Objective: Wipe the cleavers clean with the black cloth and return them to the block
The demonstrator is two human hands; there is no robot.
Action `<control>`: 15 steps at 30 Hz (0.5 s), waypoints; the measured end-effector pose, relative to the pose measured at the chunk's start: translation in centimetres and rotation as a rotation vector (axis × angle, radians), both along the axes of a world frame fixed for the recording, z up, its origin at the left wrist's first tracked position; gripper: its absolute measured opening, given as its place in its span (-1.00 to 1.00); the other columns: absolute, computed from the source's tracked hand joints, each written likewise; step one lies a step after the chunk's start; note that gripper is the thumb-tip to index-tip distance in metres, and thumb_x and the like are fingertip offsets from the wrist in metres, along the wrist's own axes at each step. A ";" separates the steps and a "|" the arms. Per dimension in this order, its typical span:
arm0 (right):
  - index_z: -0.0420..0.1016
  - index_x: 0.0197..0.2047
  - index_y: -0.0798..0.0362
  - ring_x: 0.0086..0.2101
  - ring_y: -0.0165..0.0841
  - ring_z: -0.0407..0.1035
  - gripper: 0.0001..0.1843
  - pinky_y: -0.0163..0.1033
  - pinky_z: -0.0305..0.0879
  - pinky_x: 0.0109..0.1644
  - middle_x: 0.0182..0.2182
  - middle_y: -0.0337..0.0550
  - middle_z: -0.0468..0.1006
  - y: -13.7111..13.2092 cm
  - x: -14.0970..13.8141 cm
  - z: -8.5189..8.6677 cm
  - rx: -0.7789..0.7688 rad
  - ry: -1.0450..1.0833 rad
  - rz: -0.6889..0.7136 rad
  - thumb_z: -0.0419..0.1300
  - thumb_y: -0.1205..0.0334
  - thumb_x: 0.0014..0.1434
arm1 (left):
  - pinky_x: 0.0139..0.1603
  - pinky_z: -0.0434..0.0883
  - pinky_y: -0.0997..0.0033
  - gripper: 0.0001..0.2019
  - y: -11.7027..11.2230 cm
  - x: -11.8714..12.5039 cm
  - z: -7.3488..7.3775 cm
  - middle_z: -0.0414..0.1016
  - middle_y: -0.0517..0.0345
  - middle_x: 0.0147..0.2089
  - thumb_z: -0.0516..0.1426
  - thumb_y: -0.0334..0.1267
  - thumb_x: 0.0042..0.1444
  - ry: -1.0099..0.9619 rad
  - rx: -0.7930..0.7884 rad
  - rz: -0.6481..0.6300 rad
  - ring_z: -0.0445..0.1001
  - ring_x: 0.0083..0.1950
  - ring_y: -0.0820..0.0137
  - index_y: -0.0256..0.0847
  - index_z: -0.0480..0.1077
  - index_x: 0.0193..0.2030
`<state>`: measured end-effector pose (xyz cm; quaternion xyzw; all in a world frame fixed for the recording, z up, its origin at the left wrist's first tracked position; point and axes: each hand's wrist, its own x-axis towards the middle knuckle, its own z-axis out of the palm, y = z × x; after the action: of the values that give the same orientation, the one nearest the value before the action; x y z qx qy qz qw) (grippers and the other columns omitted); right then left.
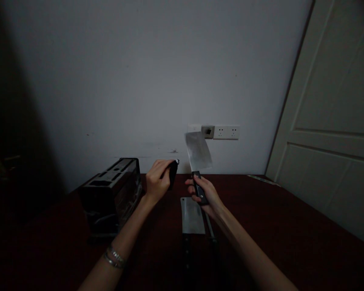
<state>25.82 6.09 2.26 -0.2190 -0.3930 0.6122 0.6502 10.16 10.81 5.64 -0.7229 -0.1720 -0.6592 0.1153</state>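
My right hand [210, 196] is wrapped round the black handle of a cleaver [198, 151], its broad blade pointing up in front of the wall. To the left, my left hand [158, 180] pinches a small black flat thing [173, 174] with a light spot at its top corner; its kind I cannot make out. Below and between my hands, a second cleaver [193, 218] lies on the table, its dark handle toward me. Just right of it lies a thin metal rod-like tool [209, 226] with a dark handle, partly hidden by my right hand and the dim light.
A dark slotted knife block [113, 198] stands at the left, close to my left forearm. The dark red table [261, 226] meets a pale wall bearing sockets [226, 132] and a switch [207, 131]. A narrow strip [263, 180] lies at the back right, near a panelled door [330, 161].
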 end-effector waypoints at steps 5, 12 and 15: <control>0.37 -0.29 0.12 -0.49 -0.44 0.38 -0.78 -0.38 0.34 -0.57 -0.39 -0.14 0.50 -0.1 0.1 0.0 -0.053 0.074 -0.066 0.23 0.19 0.00 | -0.21 0.38 0.33 -0.78 -0.3 0.3 0.0 0.48 0.07 -0.27 0.00 -0.46 0.09 0.046 0.011 -0.003 0.42 -0.22 0.40 -0.23 0.41 -0.18; 0.37 -0.25 0.15 -0.62 -0.58 0.17 -0.83 -0.46 0.20 -0.62 -0.52 -0.31 0.32 -0.4 0.6 0.1 -0.044 0.266 0.170 0.14 0.25 0.07 | -0.17 0.37 0.31 -0.77 -0.1 0.5 -0.2 0.47 0.06 -0.24 0.00 -0.47 0.10 0.093 -0.013 -0.011 0.40 -0.18 0.40 -0.24 0.39 -0.15; 0.36 -0.24 0.18 -0.67 -0.60 0.08 -0.82 -0.50 0.07 -0.69 -0.57 -0.32 0.26 -0.3 0.6 -0.2 -0.061 0.283 0.208 0.10 0.26 0.09 | -0.16 0.36 0.30 -0.76 -0.1 0.7 -0.4 0.47 0.06 -0.23 0.00 -0.48 0.09 0.134 -0.012 -0.022 0.39 -0.18 0.39 -0.24 0.37 -0.13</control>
<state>26.38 5.83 2.04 -0.1084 -0.2994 0.7124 0.6253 10.87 10.74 5.25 -0.7679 -0.1598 -0.6096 0.1149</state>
